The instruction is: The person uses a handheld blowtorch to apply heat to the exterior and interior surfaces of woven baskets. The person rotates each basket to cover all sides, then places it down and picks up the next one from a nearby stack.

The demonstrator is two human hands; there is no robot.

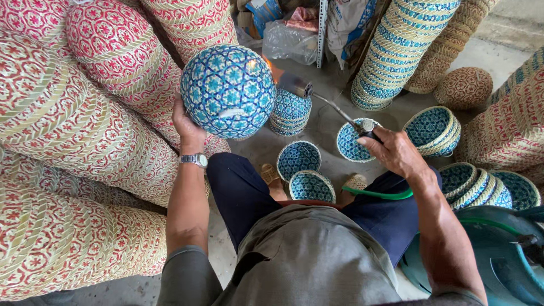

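Above the person's knees, a blue woven basket (228,90) sits raised in the left hand (187,127), fingers clasping its underside. Right of the basket, the right hand (394,150) grips a gas torch (326,105), its flame touching the weave. Red baskets (85,130) are stacked left of it.

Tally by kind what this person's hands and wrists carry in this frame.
blue woven basket, held up by the left hand: 1
gas torch, gripped in the right hand: 1
wristwatch, on the left wrist: 1
Total: 3
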